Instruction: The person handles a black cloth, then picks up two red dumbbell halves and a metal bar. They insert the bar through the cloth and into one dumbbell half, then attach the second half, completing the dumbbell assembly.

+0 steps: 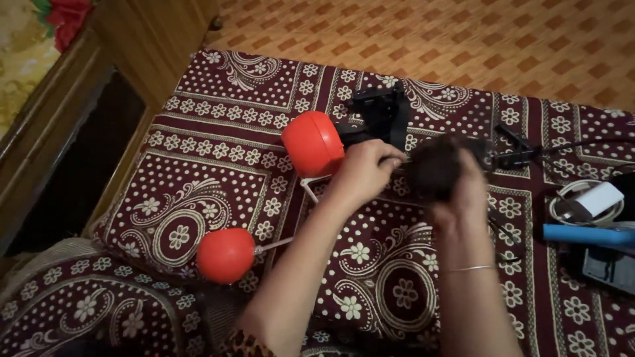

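My left hand [362, 173] is curled closed, its fingertips pinching at the left edge of a dark round object [433, 168]. The object is blurred and I cannot tell what kind of thing it is. My right hand [463, 195], with a thin bangle on the wrist, grips it from the near right side. Both hands hover over a maroon bedspread [218, 172] with white flower patterns. Just left of my left hand lies a red ball [313, 143]. A second red ball [225, 256] on a thin white rod [274, 244] lies nearer to me, beside my left forearm.
A black object with straps [380, 109] lies behind the hands. At the right are black cables [529, 155], a white charger with a coiled cord [595, 198], a blue handle [589, 235] and a dark device [608, 268]. A wooden bed frame [73, 106] runs along the left, with patterned floor [463, 39] beyond.
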